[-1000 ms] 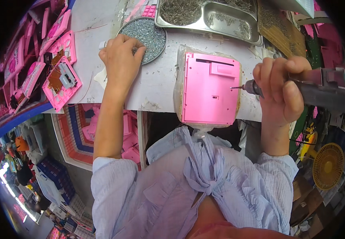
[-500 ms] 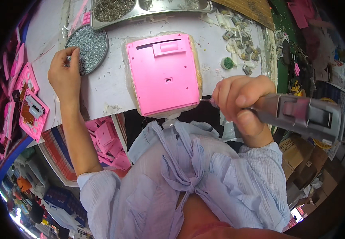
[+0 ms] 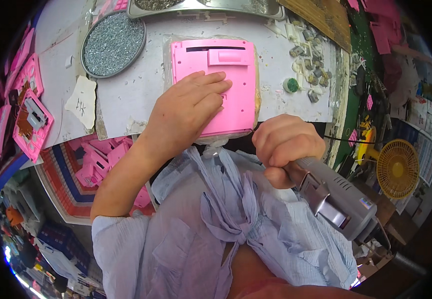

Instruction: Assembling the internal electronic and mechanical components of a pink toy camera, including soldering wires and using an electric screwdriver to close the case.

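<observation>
A pink plastic casing (image 3: 238, 107) lies on a plastic-wrapped pad at the table's front edge. It has a long slot and a raised block at its far end, with small holes along its face. My left hand (image 3: 188, 107) rests on its left half, fingers lying over the surface; the thumb and palm side are hidden. My right hand (image 3: 288, 147) is wrapped round a grey electric screwdriver (image 3: 338, 192), whose front end points at the casing's near right corner. Whether the bit touches there is hard to see.
A round dish of small screws (image 3: 113, 45) stands at the far left, beside a metal tray (image 3: 206, 11) of small parts. Small grey and white parts (image 3: 313, 67) and a green-topped round piece (image 3: 291, 85) lie to the right. Pink parts (image 3: 96, 162) fill a bin below; a yellow fan (image 3: 398, 168) stands right.
My left hand has come from the screw dish onto the pink casing. The screwdriver's rear end has swung down toward me, while its front stays near the casing's corner.
</observation>
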A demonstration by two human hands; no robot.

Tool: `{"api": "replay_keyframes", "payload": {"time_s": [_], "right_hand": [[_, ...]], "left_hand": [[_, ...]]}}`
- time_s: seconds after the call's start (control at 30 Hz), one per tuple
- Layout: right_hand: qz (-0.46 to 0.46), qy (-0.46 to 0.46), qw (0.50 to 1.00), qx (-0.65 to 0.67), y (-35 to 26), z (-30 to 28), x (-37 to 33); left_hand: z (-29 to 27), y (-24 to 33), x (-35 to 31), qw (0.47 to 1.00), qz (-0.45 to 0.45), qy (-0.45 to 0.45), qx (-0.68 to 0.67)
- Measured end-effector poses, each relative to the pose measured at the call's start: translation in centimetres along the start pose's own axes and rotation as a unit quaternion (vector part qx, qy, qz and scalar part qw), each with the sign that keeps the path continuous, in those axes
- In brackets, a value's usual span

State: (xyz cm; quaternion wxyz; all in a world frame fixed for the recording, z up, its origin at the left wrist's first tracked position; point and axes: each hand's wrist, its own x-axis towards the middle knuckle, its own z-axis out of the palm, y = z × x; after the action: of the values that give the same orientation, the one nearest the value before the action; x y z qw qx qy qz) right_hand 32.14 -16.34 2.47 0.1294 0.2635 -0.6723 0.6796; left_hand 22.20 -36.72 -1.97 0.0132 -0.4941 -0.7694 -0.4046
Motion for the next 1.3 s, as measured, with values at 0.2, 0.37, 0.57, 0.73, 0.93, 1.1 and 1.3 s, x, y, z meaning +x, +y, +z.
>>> {"api": "replay_keyframes", "payload": {"time_s": [0.2,0.37,0.57,0.73,0.93,1.1,1.3], "right_hand": [[0.006,0.012,0.995,0.099,-0.1,-1.1,3.5],[-0.039,-0.011,0.998,0.050,2.0,-0.7,3.7],[0.006,-0.043,0.997,0.068,2.0,-1.0,4.1],[-0.034,-0.010,0.998,0.057,2.4,-3.1,6.5],[0.010,0.010,1.000,0.016,3.8,-2.2,5.9],[-0.023,0.038,0.992,0.121,3.3,-4.9,9.4],[0.079,0.088,0.992,0.035,6.9,-5.0,10.7]], "left_hand": [[0.0,0.2,0.1,1.000,-0.008,0.001,-0.021],[-0.3,-0.1,0.4,0.999,-0.019,-0.001,-0.034],[-0.3,-0.2,0.2,0.999,-0.018,-0.010,-0.033],[-0.3,-0.4,0.5,0.999,-0.021,-0.018,-0.027],[-0.4,0.0,0.3,0.998,-0.032,-0.028,-0.035],[-0.7,-0.3,0.6,0.998,-0.033,-0.033,-0.036],[-0.5,-0.3,0.6,0.998,-0.036,-0.040,-0.038]]}}
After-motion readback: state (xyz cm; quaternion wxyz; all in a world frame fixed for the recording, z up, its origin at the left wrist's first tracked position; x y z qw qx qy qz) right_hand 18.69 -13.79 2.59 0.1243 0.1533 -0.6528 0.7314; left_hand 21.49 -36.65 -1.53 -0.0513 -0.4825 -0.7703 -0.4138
